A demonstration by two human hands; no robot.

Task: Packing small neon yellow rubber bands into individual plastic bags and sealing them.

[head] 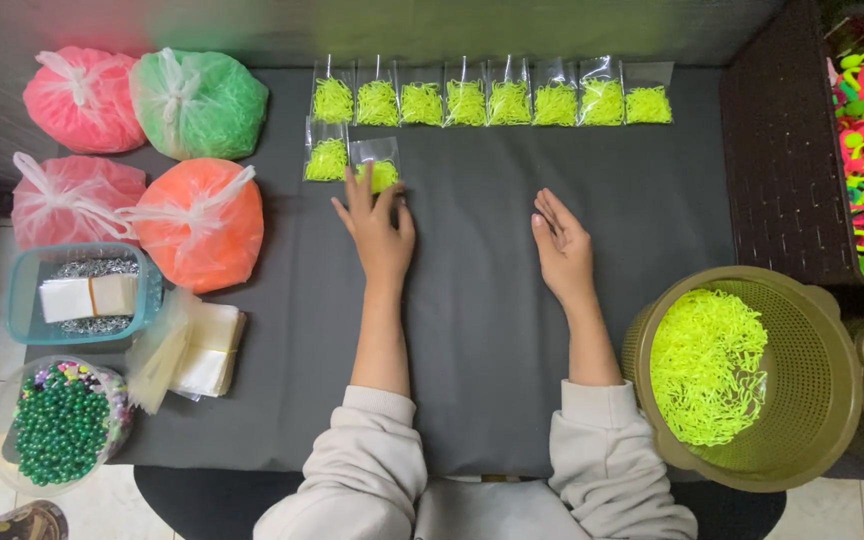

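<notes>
Lying flat on the dark grey cloth [512, 300]: small clear plastic bag [377, 165] filled with neon-yellow elastic bands, sitting second in the lower row, just beside an identical bag [327, 155], directly below the upper row of eight matching bags [492, 95].

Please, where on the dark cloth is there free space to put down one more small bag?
In the second row, right of the small bag under the left hand, below the top row of bags. Cloth between the forearms is bare too. Left edge is crowded: tied sacks, empty sleeves.
</notes>
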